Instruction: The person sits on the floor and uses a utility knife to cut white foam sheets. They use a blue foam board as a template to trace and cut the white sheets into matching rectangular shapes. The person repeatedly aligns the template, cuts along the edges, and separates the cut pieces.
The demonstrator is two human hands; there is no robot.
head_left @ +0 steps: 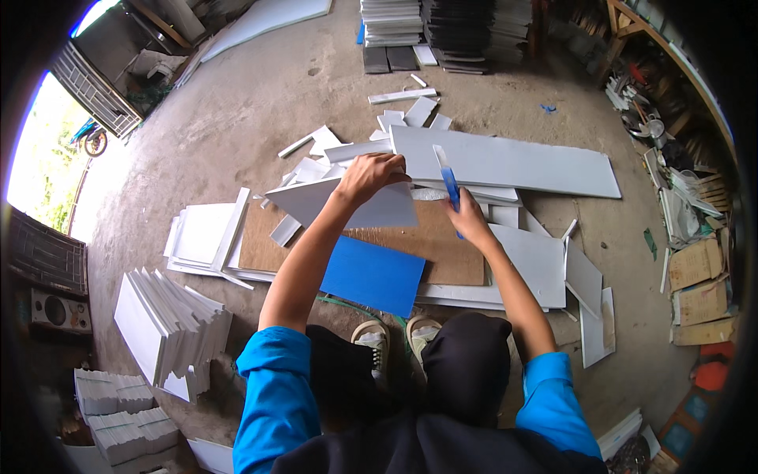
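Observation:
My left hand (371, 175) is closed on the top edge of a white foam board piece (339, 204), which it holds tilted up from the work surface. In my right hand (470, 220) is a blue utility knife (448, 180), its blade pointing up and away from me, apart from the piece. Below both hands lies a brown board (454, 257). A blue rectangular sheet (373, 276) rests on its near edge, close to my shoes. Beyond the knife stretches a long white foam board (513, 164).
White offcuts (407, 112) are scattered past the brown board. Cut white sheets stand in a bundle (170, 328) at left, with more stacks (130, 426) nearer me. Tall white and black stacks (458, 35) are at the back. Cardboard (699, 276) and clutter line the right wall.

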